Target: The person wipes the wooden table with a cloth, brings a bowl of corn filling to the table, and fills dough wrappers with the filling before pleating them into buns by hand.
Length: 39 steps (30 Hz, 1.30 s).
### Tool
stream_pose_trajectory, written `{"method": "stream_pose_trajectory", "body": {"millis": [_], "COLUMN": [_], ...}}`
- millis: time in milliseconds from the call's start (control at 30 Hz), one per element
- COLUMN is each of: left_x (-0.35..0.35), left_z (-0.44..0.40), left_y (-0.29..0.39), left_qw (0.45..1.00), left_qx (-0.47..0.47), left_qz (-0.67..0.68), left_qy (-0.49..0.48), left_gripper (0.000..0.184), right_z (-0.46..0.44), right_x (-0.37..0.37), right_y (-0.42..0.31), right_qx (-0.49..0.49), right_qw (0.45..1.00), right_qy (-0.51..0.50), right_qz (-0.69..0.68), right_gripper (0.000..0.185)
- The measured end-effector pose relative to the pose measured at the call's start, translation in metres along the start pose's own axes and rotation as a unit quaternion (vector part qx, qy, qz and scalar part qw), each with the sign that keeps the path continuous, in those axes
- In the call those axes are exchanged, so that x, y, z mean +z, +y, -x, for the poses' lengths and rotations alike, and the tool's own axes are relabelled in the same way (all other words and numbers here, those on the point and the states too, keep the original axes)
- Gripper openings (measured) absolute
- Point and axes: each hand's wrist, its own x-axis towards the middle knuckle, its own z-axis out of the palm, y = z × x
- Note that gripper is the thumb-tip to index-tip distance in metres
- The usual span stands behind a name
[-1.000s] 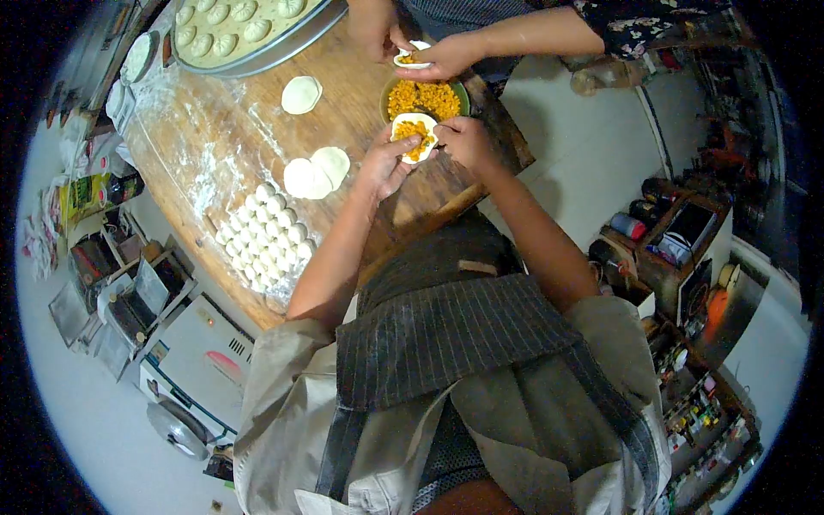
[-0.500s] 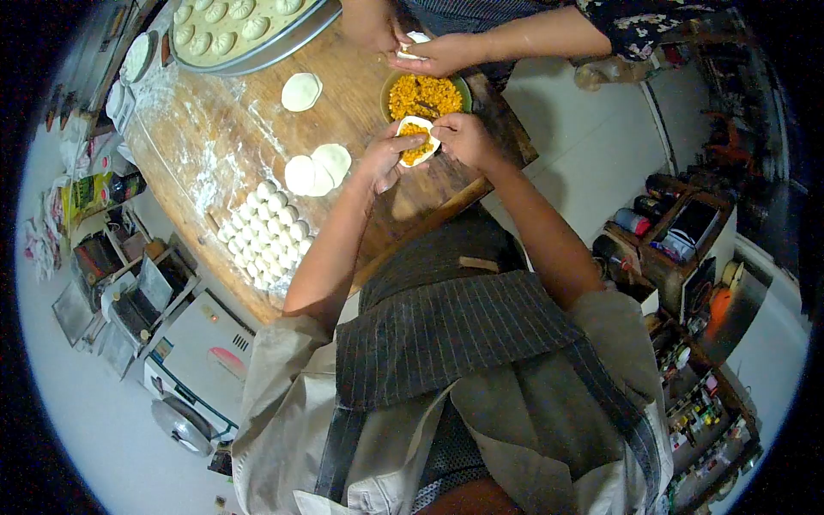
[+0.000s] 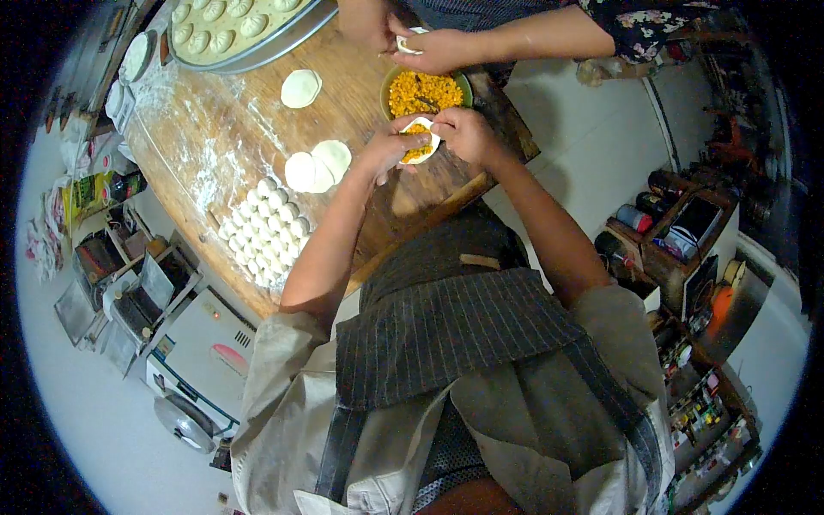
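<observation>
A round dough wrapper (image 3: 431,148) with orange-yellow filling (image 3: 417,131) on it rests in my left hand (image 3: 384,154), whose thumb lies over the filling. My right hand (image 3: 464,136) pinches the wrapper's edge on the right side. Just beyond my hands stands a green bowl (image 3: 469,87) full of the same chopped filling. Flat wrappers (image 3: 330,160) overlap on the floured wooden table (image 3: 249,112), left of my left hand. Another wrapper (image 3: 301,88) lies farther back.
Small dough pieces (image 3: 266,232) sit in a block near the table's left edge. A large round tray (image 3: 283,50) of pleated buns is at the far left. Across the table, a co-worker's hands (image 3: 433,50) hold another wrapper above the bowl.
My hands have shifted very slightly, and my right fingers still pinch the wrapper's edge. The co-worker's hands have moved a little around their wrapper.
</observation>
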Motion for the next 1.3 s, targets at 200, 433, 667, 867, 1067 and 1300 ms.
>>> {"method": "stream_pose_trajectory", "body": {"millis": [200, 433, 667, 867, 1067, 1300], "left_x": [-0.001, -0.003, -0.005, -0.012, 0.031, 0.032], "left_z": [-0.001, 0.007, 0.0, 0.008, -0.008, -0.008], "left_y": [0.005, 0.02, 0.035, 0.051, 0.0, 0.004], "left_qw": [0.994, 0.996, 0.988, 0.998, 0.926, 0.964], "left_qx": [-0.015, -0.015, 0.003, 0.02, 0.151, 0.213], "left_qz": [-0.104, -0.084, -0.151, 0.004, 0.345, 0.152], "left_qy": [0.023, -0.033, -0.044, -0.066, 0.013, 0.054], "left_gripper": [0.044, 0.046, 0.041, 0.045, 0.034, 0.033], "right_z": [0.005, -0.004, 0.002, 0.009, 0.021, 0.018], "right_x": [0.006, -0.003, 0.003, -0.009, 0.007, 0.01], "right_y": [-0.007, 0.0, -0.005, -0.034, -0.018, -0.004], "right_qx": [-0.047, -0.047, -0.053, -0.059, 0.001, -0.028], "right_qw": [0.993, 0.998, 0.997, 0.987, 0.968, 0.978], "right_qy": [0.064, -0.022, 0.04, 0.145, 0.19, 0.202], "right_qz": [0.09, 0.048, 0.037, 0.037, 0.163, 0.039], "right_gripper": [0.014, 0.014, 0.014, 0.013, 0.013, 0.01]}}
